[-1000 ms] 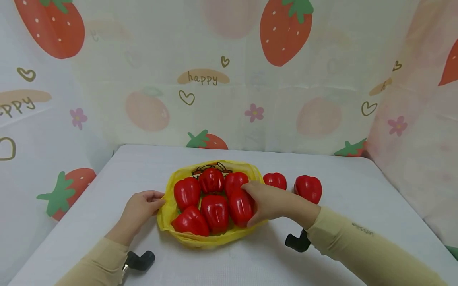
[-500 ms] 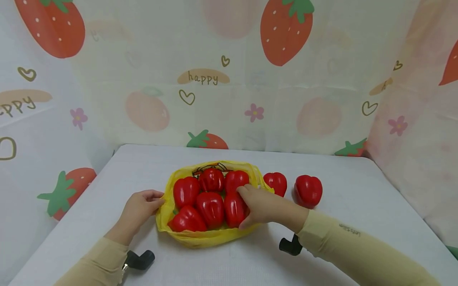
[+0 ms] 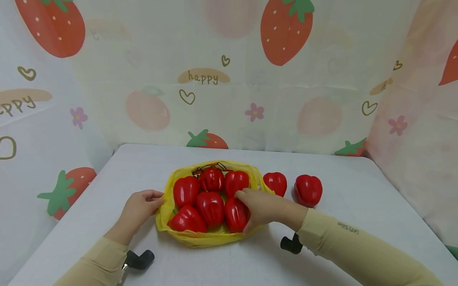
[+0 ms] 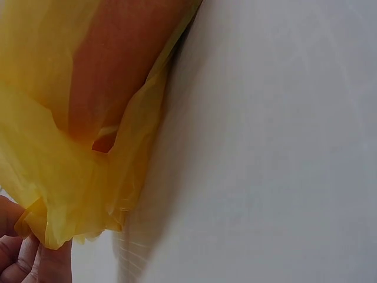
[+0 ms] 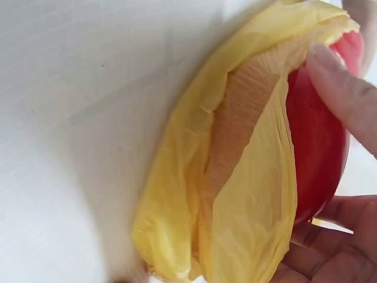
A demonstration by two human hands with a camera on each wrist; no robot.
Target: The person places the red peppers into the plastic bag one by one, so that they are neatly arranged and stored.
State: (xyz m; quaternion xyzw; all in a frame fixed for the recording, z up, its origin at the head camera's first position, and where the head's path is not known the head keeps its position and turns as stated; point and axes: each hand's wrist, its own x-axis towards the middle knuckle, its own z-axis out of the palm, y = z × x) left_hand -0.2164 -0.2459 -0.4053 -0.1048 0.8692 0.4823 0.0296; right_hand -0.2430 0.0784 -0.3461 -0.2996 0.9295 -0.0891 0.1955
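Observation:
A yellow plastic bag [image 3: 189, 240] lies open on the table, its rim spread round several glossy red bell peppers [image 3: 210, 208]. At its left side my left hand [image 3: 138, 210] pinches the rim; the left wrist view shows the thin yellow film [image 4: 65, 177] bunched between thumb and fingers. My right hand [image 3: 260, 207] reaches over the right rim and grips the front-right bell pepper [image 3: 236, 215] inside the bag. In the right wrist view, the thumb and fingers lie on either side of that red pepper [image 5: 315, 147], with the bag's edge folded against it.
Two more red bell peppers stand on the white table [image 3: 343, 186] to the right: one [image 3: 275, 182] close beside the bag, the other [image 3: 308, 190] farther right. Black wrist mounts [image 3: 140, 260] hang under both forearms. A strawberry-print curtain [image 3: 229, 115] stands behind the table.
My right hand has moved slightly left with the pepper, which now sits against the others in the bag. The front-middle peppers have shifted a little left and back. My left hand stays put.

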